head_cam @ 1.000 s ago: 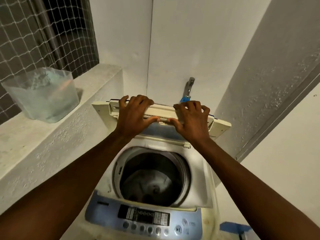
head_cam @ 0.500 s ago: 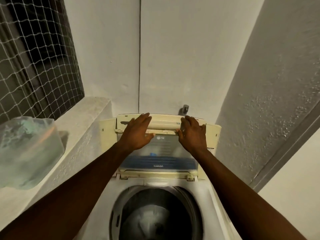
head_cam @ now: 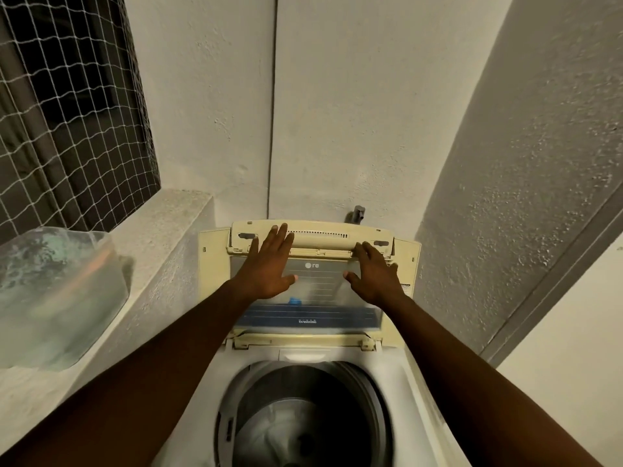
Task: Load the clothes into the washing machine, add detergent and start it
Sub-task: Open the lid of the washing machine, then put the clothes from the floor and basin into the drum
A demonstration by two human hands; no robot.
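Note:
A white top-loading washing machine point(head_cam: 421, 392) stands below me, its dark drum point(head_cam: 303, 419) open and showing only the bare tub bottom. Its cream folding lid point(head_cam: 320, 235) is raised upright against the back wall. My left hand point(head_cam: 266, 264) lies flat on the lid's left side, fingers spread over the top edge. My right hand point(head_cam: 374, 274) rests open-fingered on the lid's right side, touching the clear panel. Neither hand grips anything. No clothes or detergent bottle can be made out in the drum.
A translucent plastic container point(head_cam: 57, 294) with pale contents sits on the concrete ledge point(head_cam: 161, 237) to the left. Above it is a netted window point(head_cam: 67, 106). A tap point(head_cam: 357, 214) pokes out behind the lid. Walls close in behind and on the right.
The lid has swung from half-folded to fully upright against the wall. Both hands went from curled over its edge to lying flat on it. My view dropped closer over the drum.

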